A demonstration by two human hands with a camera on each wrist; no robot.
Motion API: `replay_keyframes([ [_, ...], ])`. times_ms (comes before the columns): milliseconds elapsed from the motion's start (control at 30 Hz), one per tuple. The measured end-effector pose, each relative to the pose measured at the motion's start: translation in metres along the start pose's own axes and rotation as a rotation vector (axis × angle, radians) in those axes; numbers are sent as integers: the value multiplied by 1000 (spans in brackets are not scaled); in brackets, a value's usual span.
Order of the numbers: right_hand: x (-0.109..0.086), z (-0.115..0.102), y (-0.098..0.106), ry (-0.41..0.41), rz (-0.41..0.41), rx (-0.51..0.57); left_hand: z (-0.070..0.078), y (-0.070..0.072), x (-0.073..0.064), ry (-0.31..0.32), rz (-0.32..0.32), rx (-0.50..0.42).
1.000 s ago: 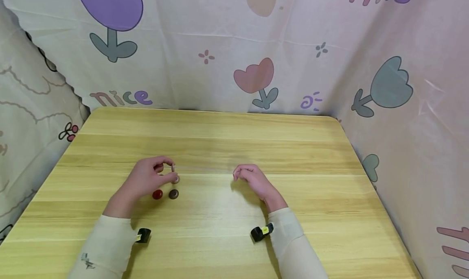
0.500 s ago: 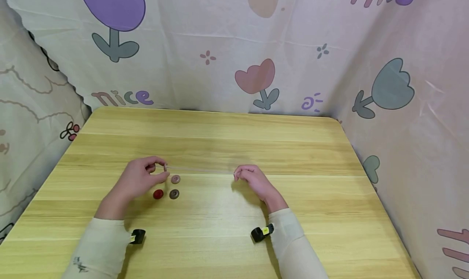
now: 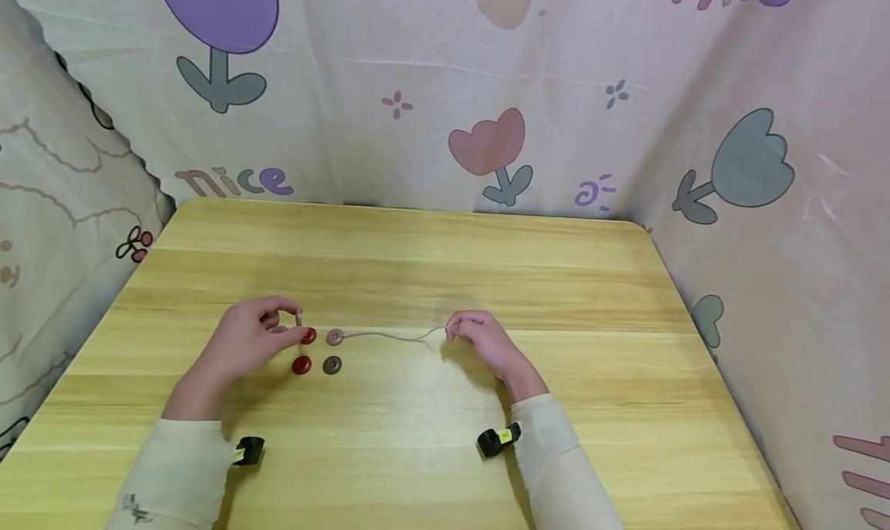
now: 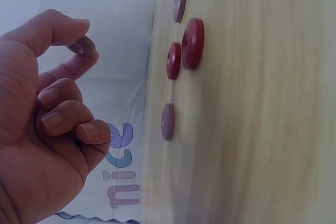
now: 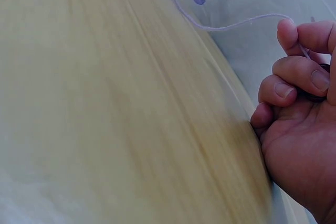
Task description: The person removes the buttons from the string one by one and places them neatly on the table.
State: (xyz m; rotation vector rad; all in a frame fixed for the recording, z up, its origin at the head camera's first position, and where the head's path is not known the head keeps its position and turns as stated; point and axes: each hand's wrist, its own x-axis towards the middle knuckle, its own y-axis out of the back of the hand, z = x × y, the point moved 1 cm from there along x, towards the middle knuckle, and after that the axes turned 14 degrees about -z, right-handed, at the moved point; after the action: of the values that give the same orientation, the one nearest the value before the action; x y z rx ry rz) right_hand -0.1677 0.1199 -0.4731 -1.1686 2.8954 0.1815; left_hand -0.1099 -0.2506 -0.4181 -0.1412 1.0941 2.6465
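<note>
My left hand (image 3: 246,333) pinches a brown button (image 4: 82,46) between thumb and index finger, above the table, its other fingers curled in. Under and beside it lie two red buttons (image 3: 302,365), a pinkish button (image 3: 335,337) and a dark grey-brown button (image 3: 332,365). One more pinkish button (image 4: 168,121) shows below in the left wrist view. A thin pale string (image 3: 389,335) runs slack from over the first pinkish button to my right hand (image 3: 487,344), which pinches it. Within that hand's curled fingers sits a dark object (image 5: 315,97), mostly hidden.
The wooden table (image 3: 417,453) reaches back to a printed cloth (image 3: 417,43) hung behind it and along both sides. A small black wrist camera (image 3: 250,450) is on the left sleeve, another black camera (image 3: 495,441) on the right.
My left hand has moved left with the brown button, uncovering a pinkish and a red button. The string, stretched straight between the hands before, now hangs slack. My right hand has stayed put.
</note>
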Motion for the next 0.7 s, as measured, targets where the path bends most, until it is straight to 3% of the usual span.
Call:
replay_keyframes([
  [333, 0, -1, 0, 9, -5, 13, -15, 3, -18, 25, 16, 21],
  [700, 1, 1, 1, 13, -7, 12, -29, 5, -34, 81, -33, 60],
])
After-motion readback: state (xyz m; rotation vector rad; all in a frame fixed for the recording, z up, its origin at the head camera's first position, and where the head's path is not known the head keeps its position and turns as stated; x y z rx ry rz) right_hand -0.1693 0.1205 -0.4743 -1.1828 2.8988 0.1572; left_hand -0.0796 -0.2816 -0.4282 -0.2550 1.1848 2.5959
